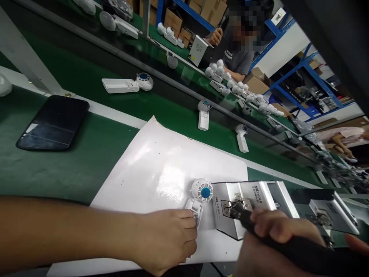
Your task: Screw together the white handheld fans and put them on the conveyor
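From the head camera, the left hand (164, 240) lies nearest the white handheld fan (199, 200), its fingers pressed together over the fan's lower handle end and pinning it against the glossy white sheet (155, 173). The fan's long axis runs roughly away from the person, with the round grille and blue hub (205, 192) on the far side of the grip and the handle passing under the fingertips. The left forearm (66, 234) reaches in low from the left edge, nearly flat across the frame. The right hand (278, 234) comes in from the lower right, fingers curled closed around a black pen-style tool (253, 231), whose narrow tip points up and left, just beside the fan and over a metal clip (235, 206) on a silver 6K Tools unit (248, 204). That unit sits on the sheet's right edge. The green conveyor belt (86, 169) runs behind, carrying a dark phone (53, 122) and more white fans (127, 84), while a co-worker's hand (215, 37) shows far off beyond.
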Demonstrator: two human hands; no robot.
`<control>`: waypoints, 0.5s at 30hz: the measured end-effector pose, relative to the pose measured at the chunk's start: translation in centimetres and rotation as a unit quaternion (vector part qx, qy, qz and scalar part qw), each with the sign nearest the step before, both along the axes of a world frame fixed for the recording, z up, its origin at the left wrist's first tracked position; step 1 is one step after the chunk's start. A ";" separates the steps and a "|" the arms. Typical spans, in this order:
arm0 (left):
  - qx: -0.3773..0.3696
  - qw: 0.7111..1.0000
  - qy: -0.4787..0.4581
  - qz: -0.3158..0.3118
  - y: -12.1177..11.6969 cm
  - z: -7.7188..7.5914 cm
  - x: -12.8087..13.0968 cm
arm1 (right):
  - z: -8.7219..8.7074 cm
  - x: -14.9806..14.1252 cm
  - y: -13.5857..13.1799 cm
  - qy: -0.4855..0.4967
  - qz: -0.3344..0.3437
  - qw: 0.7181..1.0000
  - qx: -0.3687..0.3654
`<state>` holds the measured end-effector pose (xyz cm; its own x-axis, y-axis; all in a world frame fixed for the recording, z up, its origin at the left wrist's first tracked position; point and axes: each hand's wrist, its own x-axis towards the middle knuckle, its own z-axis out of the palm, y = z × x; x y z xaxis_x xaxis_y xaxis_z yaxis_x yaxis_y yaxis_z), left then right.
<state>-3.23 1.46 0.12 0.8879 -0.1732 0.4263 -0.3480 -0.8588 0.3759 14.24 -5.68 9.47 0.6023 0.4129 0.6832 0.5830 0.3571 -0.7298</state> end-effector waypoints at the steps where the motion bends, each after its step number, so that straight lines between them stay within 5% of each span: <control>1: 0.001 1.000 0.000 0.001 0.0 -0.1 0.0 | 0.1 1.1 -0.3 -0.022 -0.031 0.999 0.016; 7: 0.012 1.000 0.001 0.005 -0.1 -0.2 -0.1 | -1.1 4.0 -0.4 -0.028 -0.063 0.996 0.057; 13: 0.007 1.000 -0.003 0.002 -0.1 -0.3 0.2 | -0.8 0.1 0.0 0.077 0.122 0.989 0.001; 15: 0.009 1.000 -0.006 0.002 -0.1 -0.3 0.2 | -1.0 -1.0 0.7 0.101 0.134 0.986 0.003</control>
